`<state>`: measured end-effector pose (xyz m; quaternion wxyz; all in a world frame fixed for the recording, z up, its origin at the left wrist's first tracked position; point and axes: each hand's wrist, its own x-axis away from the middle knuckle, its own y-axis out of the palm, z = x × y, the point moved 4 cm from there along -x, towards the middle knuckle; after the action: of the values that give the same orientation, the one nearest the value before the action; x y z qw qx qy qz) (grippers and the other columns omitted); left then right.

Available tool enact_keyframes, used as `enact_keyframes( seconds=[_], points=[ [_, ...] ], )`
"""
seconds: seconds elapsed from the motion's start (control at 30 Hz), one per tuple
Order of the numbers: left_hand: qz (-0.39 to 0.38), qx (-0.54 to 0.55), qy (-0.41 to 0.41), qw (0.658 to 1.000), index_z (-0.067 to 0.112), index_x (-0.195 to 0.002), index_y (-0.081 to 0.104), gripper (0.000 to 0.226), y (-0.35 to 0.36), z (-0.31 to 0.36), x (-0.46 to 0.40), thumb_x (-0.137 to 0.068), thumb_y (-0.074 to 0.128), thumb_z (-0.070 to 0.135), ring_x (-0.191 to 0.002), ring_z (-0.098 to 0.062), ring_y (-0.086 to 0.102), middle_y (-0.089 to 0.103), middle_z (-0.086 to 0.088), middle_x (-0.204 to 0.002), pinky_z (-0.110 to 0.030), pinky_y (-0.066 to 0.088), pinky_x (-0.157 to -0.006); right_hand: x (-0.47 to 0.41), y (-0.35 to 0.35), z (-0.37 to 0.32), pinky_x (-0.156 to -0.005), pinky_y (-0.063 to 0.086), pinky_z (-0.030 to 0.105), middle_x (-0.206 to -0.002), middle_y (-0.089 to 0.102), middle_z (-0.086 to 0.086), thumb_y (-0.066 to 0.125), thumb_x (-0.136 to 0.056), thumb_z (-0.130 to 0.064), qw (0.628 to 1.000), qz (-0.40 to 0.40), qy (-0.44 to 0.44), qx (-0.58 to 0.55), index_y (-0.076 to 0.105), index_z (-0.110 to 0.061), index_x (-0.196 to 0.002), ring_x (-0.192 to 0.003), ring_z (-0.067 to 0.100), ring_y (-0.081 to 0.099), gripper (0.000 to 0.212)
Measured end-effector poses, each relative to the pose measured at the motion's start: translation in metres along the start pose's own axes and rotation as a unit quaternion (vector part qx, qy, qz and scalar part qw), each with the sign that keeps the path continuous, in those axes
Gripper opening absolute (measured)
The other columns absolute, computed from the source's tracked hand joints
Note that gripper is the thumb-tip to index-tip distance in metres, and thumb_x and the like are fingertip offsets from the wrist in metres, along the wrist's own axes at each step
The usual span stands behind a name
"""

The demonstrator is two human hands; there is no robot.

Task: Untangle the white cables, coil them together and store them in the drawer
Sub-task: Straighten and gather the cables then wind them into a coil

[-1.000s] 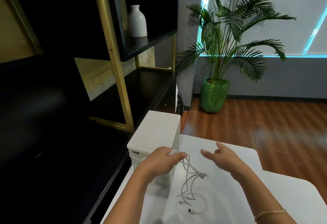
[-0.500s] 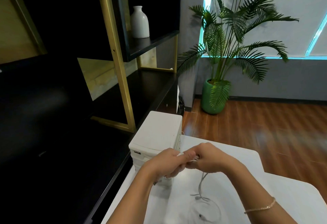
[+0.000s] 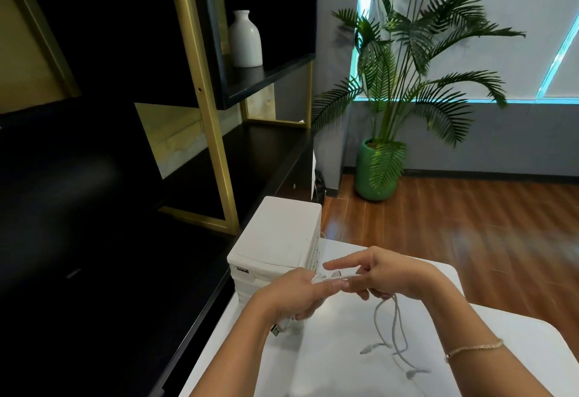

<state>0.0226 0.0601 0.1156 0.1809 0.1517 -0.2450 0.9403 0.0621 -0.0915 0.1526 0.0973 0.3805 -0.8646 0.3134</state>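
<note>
The white cables [image 3: 395, 331] are stretched between both hands above the white table [image 3: 329, 365]. My left hand [image 3: 291, 295] grips one bunch of cable, and a USB plug [image 3: 277, 330] sticks out below its palm. My right hand [image 3: 387, 273] pinches the cables at their top, index finger pointing left. Loose strands with small connectors hang from the right hand down onto the table. A white drawer unit [image 3: 275, 240] stands just behind the left hand, its drawers shut as far as I can see.
A black and gold shelf [image 3: 200, 114] with a white vase [image 3: 245, 40] runs along the left. A potted palm [image 3: 380, 161] stands on the wooden floor beyond the table. The table's far edge lies just past my right hand.
My right hand came over to the left hand and took hold of the cables. Both hands then drew slightly apart, lifting the strands off the table.
</note>
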Motion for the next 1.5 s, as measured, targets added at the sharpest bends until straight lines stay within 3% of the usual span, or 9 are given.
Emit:
enact_keyframes(
  seconds=[0.23,0.4,0.6,0.73,0.83,0.97,1.17,1.3,1.5],
  points=[
    [-0.002,-0.066,-0.012,0.998,0.016,-0.060,0.042,0.059,-0.002,0.009,0.003,-0.083,0.043,0.070,-0.037,-0.008,0.035,0.044,0.005,-0.045,-0.024,0.034,-0.056,0.000,-0.006,-0.001,-0.053,0.033,0.021,-0.060,0.058,-0.005,0.068,-0.084,-0.021,0.999,0.042,-0.013,-0.020,0.078,-0.023,-0.090,-0.052,0.007,0.038,0.011],
    [-0.036,-0.077,-0.028,0.996,0.020,-0.061,0.045,0.050,0.001,0.006,0.001,-0.087,0.045,0.064,-0.035,-0.006,0.034,0.042,0.010,-0.039,-0.025,0.032,-0.054,-0.005,-0.007,-0.003,-0.052,0.035,0.018,-0.057,0.064,-0.012,0.069,-0.084,-0.019,0.994,0.092,-0.031,-0.050,0.076,-0.021,-0.074,-0.045,-0.001,0.047,0.012],
    [-0.081,0.065,0.004,0.995,0.017,-0.060,0.045,0.046,0.004,0.022,0.003,-0.094,0.047,0.049,-0.039,-0.010,0.027,0.034,0.006,-0.041,-0.024,0.026,-0.050,-0.011,-0.010,0.004,-0.050,0.034,0.019,-0.059,0.063,-0.005,0.073,-0.075,-0.019,0.976,0.135,-0.059,-0.160,0.073,-0.013,-0.070,-0.050,0.006,0.040,0.007],
    [-0.094,0.207,0.026,0.973,0.016,-0.062,0.045,0.042,0.005,0.027,0.005,-0.095,0.044,0.041,-0.035,-0.007,0.021,0.028,0.007,-0.039,-0.017,0.019,-0.039,-0.015,-0.002,0.009,-0.049,0.031,0.017,-0.053,0.051,-0.006,0.069,-0.064,-0.035,0.963,0.133,-0.079,-0.221,0.071,-0.010,-0.072,-0.049,0.005,0.036,0.027],
    [-0.060,0.277,0.043,0.958,0.015,-0.060,0.045,0.044,0.005,0.026,0.002,-0.093,0.043,0.045,-0.033,-0.005,0.019,0.025,0.007,-0.039,-0.015,0.018,-0.035,-0.017,0.005,0.011,-0.050,0.027,0.017,-0.050,0.041,-0.008,0.060,-0.073,-0.042,0.963,0.132,-0.088,-0.219,0.067,0.000,-0.081,-0.048,0.004,0.030,0.044],
    [-0.034,0.352,0.059,0.933,0.015,-0.057,0.044,0.047,0.006,0.025,-0.001,-0.096,0.037,0.041,-0.031,-0.006,0.021,0.025,0.006,-0.037,-0.016,0.017,-0.035,-0.021,0.012,0.008,-0.050,0.026,0.018,-0.047,0.034,-0.012,0.047,-0.094,-0.038,0.962,0.154,-0.079,-0.212,0.049,-0.016,-0.059,-0.049,0.007,0.026,0.041],
    [0.011,0.444,0.072,0.893,0.017,-0.053,0.042,0.046,0.008,0.023,-0.006,-0.087,0.043,0.048,-0.028,-0.006,0.025,0.027,0.006,-0.034,-0.015,0.020,-0.036,-0.028,0.025,0.000,-0.059,0.041,0.015,-0.063,0.064,-0.015,0.031,-0.097,-0.050,0.955,0.198,-0.065,-0.210,0.060,-0.027,-0.070,-0.059,-0.003,0.057,0.046],
    [0.038,0.490,0.070,0.868,0.016,-0.054,0.039,0.044,0.010,0.023,-0.007,-0.081,0.045,0.050,-0.029,-0.007,0.029,0.028,0.005,-0.034,-0.017,0.026,-0.036,-0.034,0.034,-0.001,-0.084,0.053,0.032,-0.083,0.071,0.000,0.035,-0.095,-0.054,0.934,0.265,-0.061,-0.231,0.064,-0.023,-0.074,-0.085,0.016,0.068,0.047],
    [0.033,0.520,0.061,0.851,0.013,-0.057,0.049,0.047,0.017,0.028,-0.008,-0.080,0.043,0.053,-0.036,-0.011,0.043,0.040,0.001,-0.039,-0.019,0.041,-0.044,-0.030,0.031,0.001,-0.067,0.048,0.032,-0.046,0.057,-0.007,0.039,-0.096,-0.047,0.904,0.353,-0.072,-0.228,0.052,-0.021,-0.055,-0.052,0.009,0.055,0.050]
  ],
)
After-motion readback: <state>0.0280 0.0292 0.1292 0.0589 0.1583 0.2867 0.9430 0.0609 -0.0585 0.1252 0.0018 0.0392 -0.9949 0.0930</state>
